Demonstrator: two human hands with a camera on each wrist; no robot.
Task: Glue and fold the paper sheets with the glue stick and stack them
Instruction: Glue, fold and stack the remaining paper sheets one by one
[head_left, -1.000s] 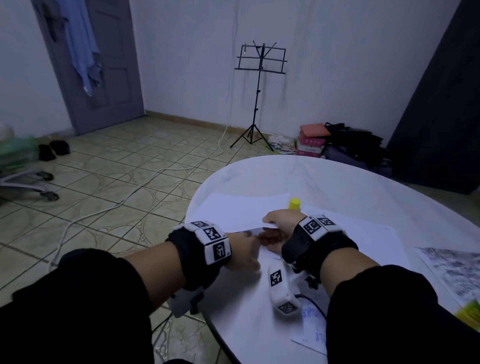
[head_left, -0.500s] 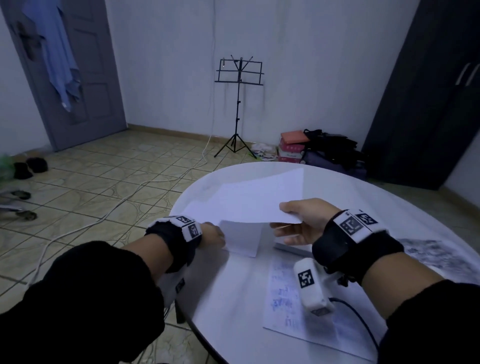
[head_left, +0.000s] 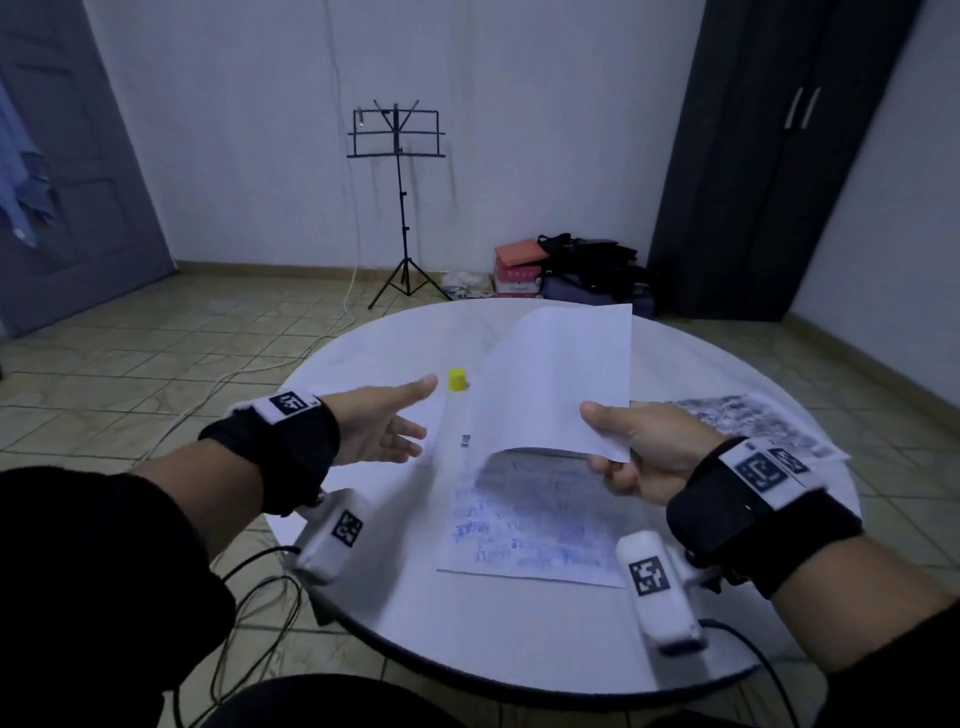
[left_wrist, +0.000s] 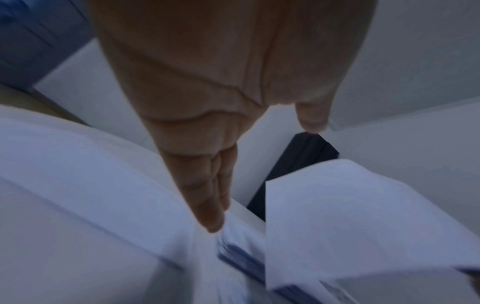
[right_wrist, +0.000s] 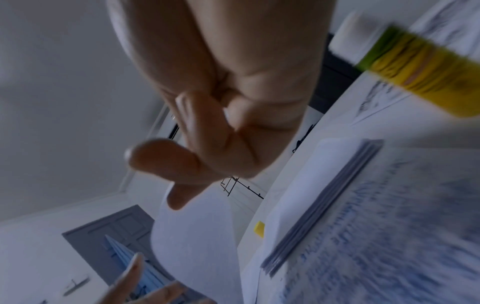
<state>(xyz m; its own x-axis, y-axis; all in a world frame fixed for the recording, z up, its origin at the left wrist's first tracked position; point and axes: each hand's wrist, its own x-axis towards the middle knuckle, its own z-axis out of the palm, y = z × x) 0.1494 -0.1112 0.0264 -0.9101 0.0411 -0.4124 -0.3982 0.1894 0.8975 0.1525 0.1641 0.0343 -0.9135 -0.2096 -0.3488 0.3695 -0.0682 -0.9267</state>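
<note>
My right hand (head_left: 608, 441) pinches the near right corner of a folded white sheet (head_left: 561, 384) and holds it in the air over the middle of the round table (head_left: 519, 634); the thumb lies on top. The sheet bows upward and hides part of a stack of folded sheets (right_wrist: 324, 201) below it. My left hand (head_left: 410, 415) hovers open to the left of the sheet, fingers straight, holding nothing. Just beyond its fingertips is the glue stick with a yellow cap (head_left: 457, 378). In the wrist views I see the left fingers (left_wrist: 215, 205), the held sheet (left_wrist: 363, 216) and the right hand (right_wrist: 182, 164).
A sheet with blue handwriting (head_left: 519, 530) lies on the near part of the table, a printed sheet (head_left: 748, 421) at the right. Plain white sheets (head_left: 363, 467) lie under my left hand. A blurred yellow-green object (right_wrist: 428, 67) lies near the printed sheet. A music stand (head_left: 397, 208) stands beyond.
Both hands were pressing the sheet on the table. The right hand lifted it and carried it to the right; the left hand let go and opened. My head turned right.
</note>
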